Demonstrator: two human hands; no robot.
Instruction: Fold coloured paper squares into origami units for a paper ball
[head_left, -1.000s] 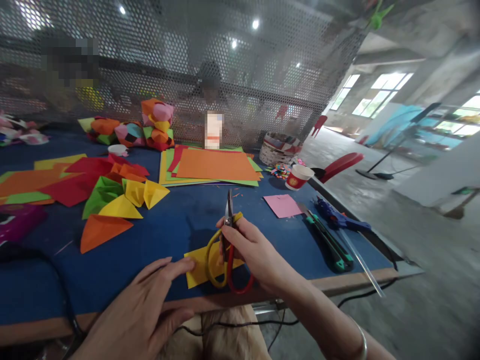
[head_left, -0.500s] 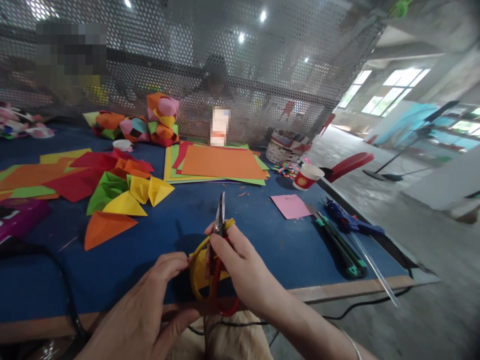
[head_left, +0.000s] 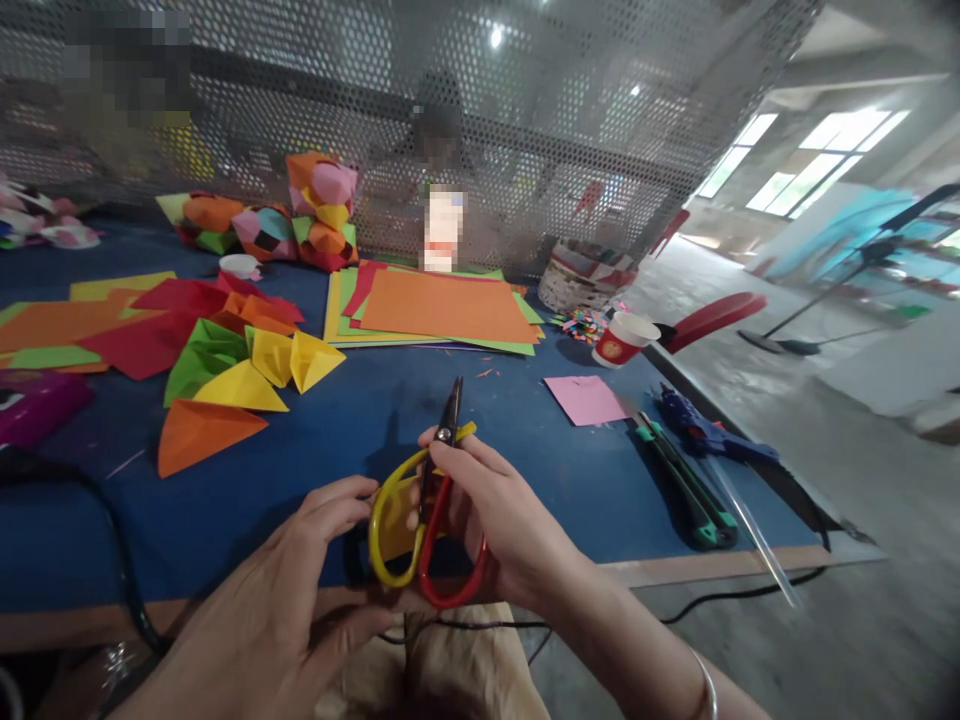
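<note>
My right hand (head_left: 499, 500) grips a pair of scissors (head_left: 454, 600) around the pivot, the narrow blades pointing away from me. One handle loop is yellow and the other red. Behind the loops shows a piece of yellow paper (head_left: 396, 518); whether my fingers pinch it or it rests on the table I cannot tell. A small yellow tip sticks out above my right forefinger. To the left of the yellow loop is my left hand (head_left: 277, 570), empty, thumb and fingers apart and curved toward the handles.
Folded paper pieces, a green one (head_left: 206, 365) and an orange one (head_left: 210, 435) among them, lie left. Coloured sheets (head_left: 450, 305) are stacked at the back. On the right are a pink paper square (head_left: 587, 400), a utility knife (head_left: 686, 480), a glue gun (head_left: 709, 430) and a paper cup (head_left: 622, 340).
The scissors have turned in my right hand, so both handle loops now face me more fully. My left hand stays beside them. The whole view has shifted slightly.
</note>
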